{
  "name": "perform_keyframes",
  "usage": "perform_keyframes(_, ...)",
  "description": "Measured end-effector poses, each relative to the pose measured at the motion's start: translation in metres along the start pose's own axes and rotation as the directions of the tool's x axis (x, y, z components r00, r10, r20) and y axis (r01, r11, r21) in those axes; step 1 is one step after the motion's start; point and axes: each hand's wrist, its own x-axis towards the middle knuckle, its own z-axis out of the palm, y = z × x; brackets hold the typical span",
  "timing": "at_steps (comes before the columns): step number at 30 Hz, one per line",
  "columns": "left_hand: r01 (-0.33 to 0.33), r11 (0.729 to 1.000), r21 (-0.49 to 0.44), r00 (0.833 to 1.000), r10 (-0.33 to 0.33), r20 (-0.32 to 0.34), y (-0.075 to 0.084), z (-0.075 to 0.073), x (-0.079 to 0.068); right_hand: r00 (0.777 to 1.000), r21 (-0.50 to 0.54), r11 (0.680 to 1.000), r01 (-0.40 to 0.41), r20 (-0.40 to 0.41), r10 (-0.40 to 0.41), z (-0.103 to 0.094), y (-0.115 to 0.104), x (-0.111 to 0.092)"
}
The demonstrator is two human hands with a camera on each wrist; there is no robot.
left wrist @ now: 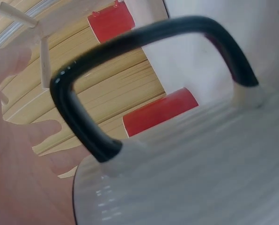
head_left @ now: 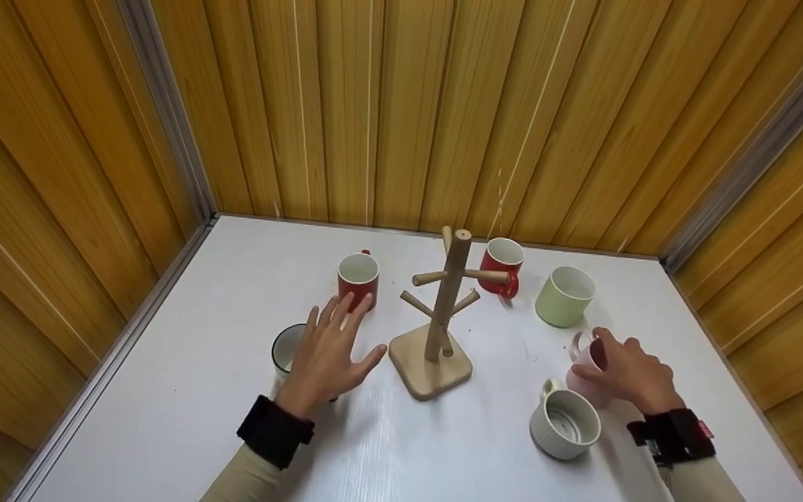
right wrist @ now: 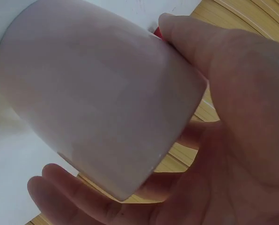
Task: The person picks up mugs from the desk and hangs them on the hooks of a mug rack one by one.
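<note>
My left hand (head_left: 328, 355), fingers spread, hovers over the right side of a white mug (head_left: 285, 346) with a dark rim. That mug's black handle (left wrist: 153, 37) fills much of the left wrist view. My right hand (head_left: 635, 369) holds a pale pink mug (head_left: 586, 387) near its rim, thumb on one side and fingers curled along the other. Part of the pink mug is hidden behind the hand. A ribbed off-white cup (head_left: 562, 429) stands just in front of it. Between the hands rises a wooden mug tree (head_left: 450, 300), its pegs bare.
A red mug (head_left: 358, 275) stands beyond my left fingertips, and another red mug (head_left: 501, 261) is behind the tree. A light green mug (head_left: 564, 300) sits at the back right. Wood-look walls (head_left: 401, 104) enclose the white table (head_left: 185, 335).
</note>
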Motion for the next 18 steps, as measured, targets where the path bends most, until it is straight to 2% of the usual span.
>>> perform_keyframes(11,0.020,1.000,0.003,1.000,-0.020,0.011,-0.0041,0.0000,-0.0038,1.000,-0.008,1.000,0.019,-0.017,-0.019,0.0011,0.0028,0.0004)
perform_keyframes(18,0.011,1.000,-0.001,1.000,-0.011,0.003,-0.0038,0.0010,-0.0055,0.999,0.000,1.000,0.020,-0.048,-0.020,0.0032,0.0033,0.0004)
